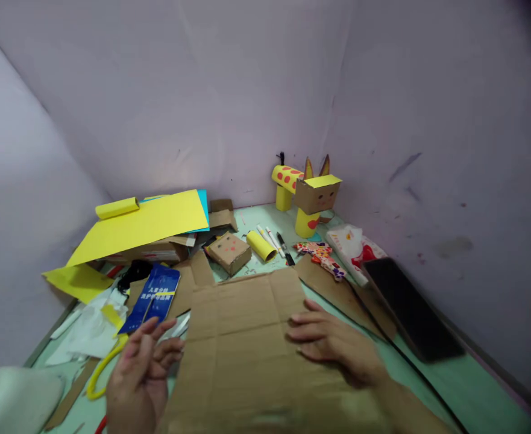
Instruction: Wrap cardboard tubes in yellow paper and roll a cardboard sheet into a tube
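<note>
A large creased sheet of brown cardboard (247, 343) lies in front of me at the bottom centre. My right hand (333, 340) rests on its right edge, fingers stretched out and a little apart. At the sheet's left edge my left hand (141, 374) is turned partly palm up, with its fingers loosely curled and apart and nothing seen in them. Beside the left hand are yellow-handled scissors (100, 371). A blue packet (154, 295) lies just beyond that hand.
Behind the sheet are a small cardboard box with a drawn face (229, 252), a yellow roll (260, 246), pens and a giraffe-like figure (318, 196). Yellow sheets (152, 220) are stacked at left. A phone (410, 307) and a black cable lie at right; a white object (21, 398) stands lower left.
</note>
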Available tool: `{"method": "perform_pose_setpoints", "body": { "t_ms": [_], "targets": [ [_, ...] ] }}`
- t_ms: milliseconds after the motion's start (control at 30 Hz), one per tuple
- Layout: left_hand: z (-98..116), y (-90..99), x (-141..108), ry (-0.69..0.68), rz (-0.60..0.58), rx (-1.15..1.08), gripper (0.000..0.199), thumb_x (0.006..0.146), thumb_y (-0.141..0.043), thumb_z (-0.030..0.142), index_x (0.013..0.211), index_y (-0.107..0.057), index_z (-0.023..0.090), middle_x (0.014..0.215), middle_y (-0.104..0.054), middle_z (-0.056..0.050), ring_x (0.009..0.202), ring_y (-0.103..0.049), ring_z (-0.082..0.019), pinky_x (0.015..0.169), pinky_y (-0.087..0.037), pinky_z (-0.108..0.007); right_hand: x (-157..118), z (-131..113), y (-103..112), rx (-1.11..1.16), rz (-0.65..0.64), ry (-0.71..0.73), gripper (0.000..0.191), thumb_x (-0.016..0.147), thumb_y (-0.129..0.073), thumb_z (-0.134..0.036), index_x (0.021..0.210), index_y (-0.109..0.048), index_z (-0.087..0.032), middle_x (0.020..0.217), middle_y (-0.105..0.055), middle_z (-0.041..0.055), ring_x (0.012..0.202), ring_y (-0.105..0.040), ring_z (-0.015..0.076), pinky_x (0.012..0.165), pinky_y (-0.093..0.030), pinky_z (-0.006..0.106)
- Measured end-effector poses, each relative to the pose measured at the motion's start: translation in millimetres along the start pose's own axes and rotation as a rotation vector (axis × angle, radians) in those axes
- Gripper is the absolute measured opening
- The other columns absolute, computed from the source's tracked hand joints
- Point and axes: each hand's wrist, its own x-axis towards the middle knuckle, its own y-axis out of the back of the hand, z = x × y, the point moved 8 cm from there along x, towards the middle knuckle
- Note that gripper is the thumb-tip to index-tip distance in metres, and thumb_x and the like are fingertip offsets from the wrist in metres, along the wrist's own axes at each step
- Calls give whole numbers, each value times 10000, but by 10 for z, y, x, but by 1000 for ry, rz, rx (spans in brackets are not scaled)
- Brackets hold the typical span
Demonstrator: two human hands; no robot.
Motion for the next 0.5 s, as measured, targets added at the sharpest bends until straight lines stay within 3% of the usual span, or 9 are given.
{"method": "perform_pose_setpoints", "body": {
  "t_ms": [100, 200, 267, 333, 400, 500],
  "targets": [
    [-88, 141, 0, 119, 138, -191, 190, 778, -593, 402, 808, -618, 216, 777, -706, 24, 609, -650, -120, 546, -518, -199, -27, -56, -117, -275, -177, 233, 137, 872, -584, -260, 885, -717, -290, 1021, -739, 58, 1108, -613, 241, 1062, -324, 507],
    [-94, 146, -149, 201, 183, -214, 204, 712, -686, 382, 773, -644, 192, 815, -698, 6, 655, -638, -119, 584, -518, -181, -154, 69, -165, -509, -364, 214, 249, 893, -522, -215, 1090, -662, -275, 1236, -640, 78, 1257, -485, 244, 1084, -298, 507],
    [-14, 162, -284, 181, 165, -70, 211, 683, -717, 377, 784, -677, 196, 853, -705, -14, 719, -643, -139, 637, -526, -182, -296, 126, -104, -642, -457, 175, 364, 858, -531, -184, 1199, -605, -284, 1344, -552, 75, 1311, -412, 274, 1085, -275, 552],
    [110, 137, -418, 64, 32, 203, 228, 701, -693, 418, 825, -709, 227, 902, -717, -30, 836, -658, -188, 722, -538, -215, -420, 71, 90, -735, -374, 150, 461, 834, -486, -106, 1248, -565, -292, 1366, -530, 68, 1307, -420, 274, 1078, -291, 561],
    [191, 37, -579, -129, -206, 416, 287, 722, -646, 480, 908, -717, 273, 957, -729, -38, 921, -663, -237, 782, -544, -270, -543, -63, 292, -741, -239, 112, 501, 838, -434, -71, 1270, -540, -303, 1339, -558, 52, 1272, -471, 246, 1058, -370, 492],
    [205, -96, -858, -453, -526, 617, 391, 728, -620, 508, 1069, -669, 324, 1020, -731, -37, 932, -673, -249, 820, -534, -294, -663, -260, 375, -710, -181, -2, 463, 888, -432, -181, 1330, -479, -310, 1298, -593, 48, 1222, -526, 251, 978, -479, 392]
  ]
}}
